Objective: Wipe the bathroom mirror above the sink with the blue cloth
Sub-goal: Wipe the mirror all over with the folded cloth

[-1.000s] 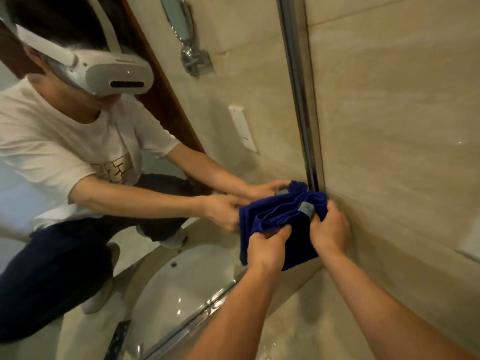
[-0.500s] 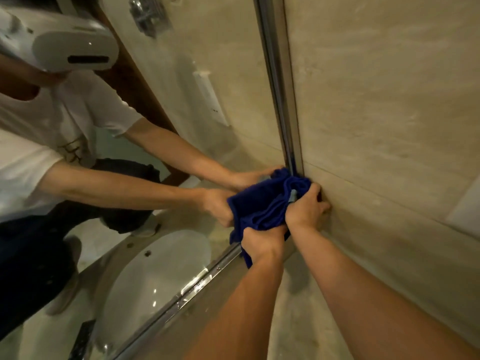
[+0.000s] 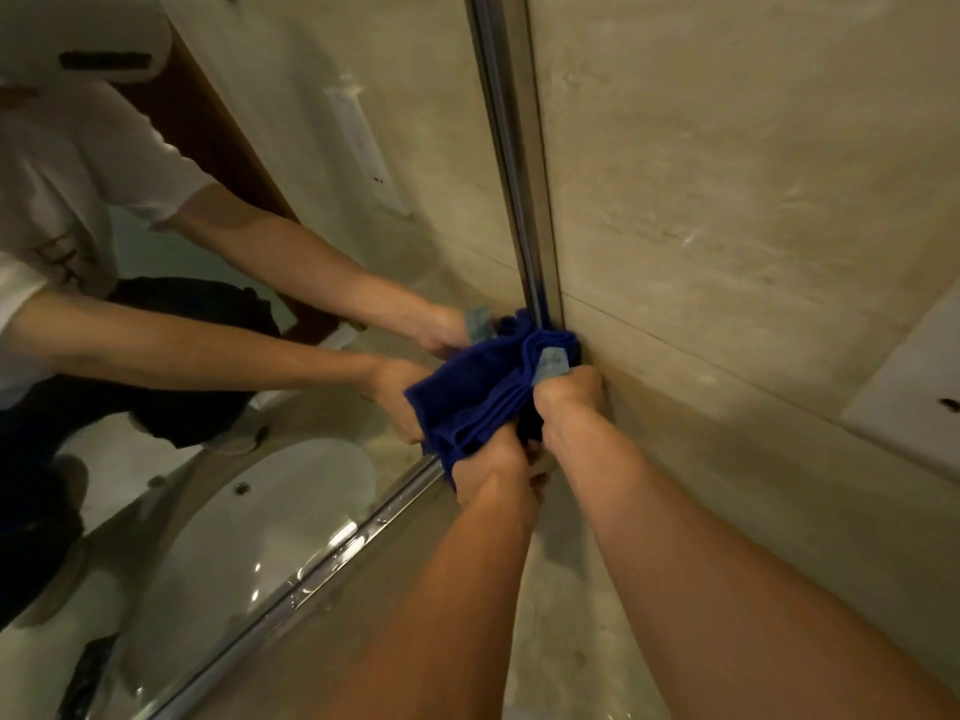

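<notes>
Gripping the bunched blue cloth (image 3: 467, 397) at the mirror's (image 3: 311, 304) lower corner, both hands are clenched on it: the left hand (image 3: 493, 472) holds the lower folds, the right hand (image 3: 569, 394) pinches the top by its pale tag against the metal frame (image 3: 519, 200). The wad looks too crumpled to wipe well; dragged like this it may smear, or snag on the frame. The wet surface (image 3: 519, 641) below the mirror could soak a dropped fold.
</notes>
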`<act>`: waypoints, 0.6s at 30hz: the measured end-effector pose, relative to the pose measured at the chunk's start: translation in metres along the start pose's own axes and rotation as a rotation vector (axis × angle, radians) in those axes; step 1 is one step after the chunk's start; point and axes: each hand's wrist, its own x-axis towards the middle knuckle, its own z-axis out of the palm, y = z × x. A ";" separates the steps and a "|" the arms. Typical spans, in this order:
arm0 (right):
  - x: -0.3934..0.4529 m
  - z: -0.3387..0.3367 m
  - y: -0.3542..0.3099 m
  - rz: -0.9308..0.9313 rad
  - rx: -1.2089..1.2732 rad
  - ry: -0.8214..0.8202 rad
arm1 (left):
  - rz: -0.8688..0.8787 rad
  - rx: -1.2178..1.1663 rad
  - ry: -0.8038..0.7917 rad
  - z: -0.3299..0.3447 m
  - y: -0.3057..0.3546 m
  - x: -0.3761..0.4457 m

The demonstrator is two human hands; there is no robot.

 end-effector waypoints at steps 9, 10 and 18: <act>0.009 -0.007 0.008 -0.056 -0.152 -0.034 | -0.182 -0.280 -0.135 0.008 0.015 -0.005; 0.011 -0.008 0.009 -0.058 -0.165 -0.061 | -0.184 -0.300 -0.139 0.007 0.016 -0.007; 0.004 0.003 0.020 -0.052 -0.135 0.031 | -0.161 -0.452 -0.041 -0.004 0.011 -0.014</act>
